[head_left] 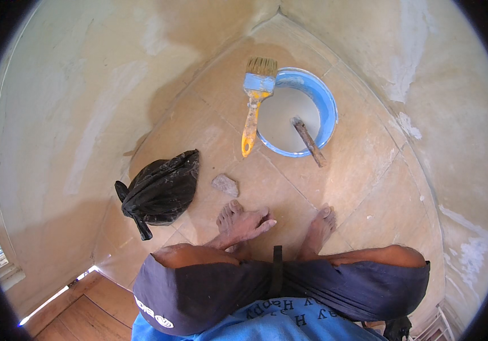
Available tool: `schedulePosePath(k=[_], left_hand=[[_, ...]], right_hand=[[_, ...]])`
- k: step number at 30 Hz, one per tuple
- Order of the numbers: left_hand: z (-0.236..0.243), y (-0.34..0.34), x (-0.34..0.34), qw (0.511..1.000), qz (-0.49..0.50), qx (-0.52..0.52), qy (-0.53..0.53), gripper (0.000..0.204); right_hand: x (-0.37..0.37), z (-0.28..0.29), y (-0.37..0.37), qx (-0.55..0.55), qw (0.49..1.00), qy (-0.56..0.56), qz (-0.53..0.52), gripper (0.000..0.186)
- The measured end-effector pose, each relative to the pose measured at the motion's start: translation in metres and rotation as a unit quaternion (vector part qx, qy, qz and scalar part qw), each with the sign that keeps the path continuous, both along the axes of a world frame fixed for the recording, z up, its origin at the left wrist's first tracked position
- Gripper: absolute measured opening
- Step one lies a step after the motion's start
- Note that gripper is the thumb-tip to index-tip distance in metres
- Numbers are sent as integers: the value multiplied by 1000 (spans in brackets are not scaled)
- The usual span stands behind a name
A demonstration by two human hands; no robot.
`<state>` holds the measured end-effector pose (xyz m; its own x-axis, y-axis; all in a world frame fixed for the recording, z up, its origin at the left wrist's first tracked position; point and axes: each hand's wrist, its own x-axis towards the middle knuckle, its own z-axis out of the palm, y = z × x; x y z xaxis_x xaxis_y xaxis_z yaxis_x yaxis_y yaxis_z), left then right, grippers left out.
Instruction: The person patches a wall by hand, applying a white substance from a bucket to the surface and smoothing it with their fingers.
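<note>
My left hand (pixel 246 225) hangs in front of my left knee, above my left foot (pixel 229 209). Its fingers point to the right, a little apart, and I see nothing in them. My right hand does not show. Ahead stands a blue bucket (pixel 330 102) of whitish liquid. A rough wooden stick (pixel 309 143) leans out over its near rim. Across the bucket's left rim lies a wide paintbrush (pixel 253 106) with a yellow handle, bristles pointing away. Nearest to my left hand on the floor is a grey stone-like lump (pixel 225 185).
A knotted black plastic bag (pixel 161 190) sits on the tiled floor (pixel 289 199) at left. Patchy walls, the left wall (pixel 85 102) and the right wall (pixel 437 113), meet in a corner beyond the bucket. Brown wooden panelling (pixel 85 310) is at lower left.
</note>
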<state>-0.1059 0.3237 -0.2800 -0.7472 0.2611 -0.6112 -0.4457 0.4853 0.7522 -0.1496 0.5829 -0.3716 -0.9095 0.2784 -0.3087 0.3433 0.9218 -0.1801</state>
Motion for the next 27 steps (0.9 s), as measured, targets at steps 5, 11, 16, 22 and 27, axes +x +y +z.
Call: schedulePosePath(k=[5,11,16,22,27], left_hand=[[-20,8,20,997,-35,-17,69,49],[-26,10,12,999,16,29,42,45],[-29,9,11,998,13,26,59,44],[-33,10,11,998,20,27,60,42],[-28,9,8,998,26,37,39,41]], right_hand=[[-2,0,0,-2,1000,-6,0,43],[-3,-2,0,-3,1000,-12,4,43],[-4,-1,1,-4,1000,-15,4,42],[-5,-2,2,-3,1000,-19,5,42],[-6,-2,4,-3,1000,-22,6,42]])
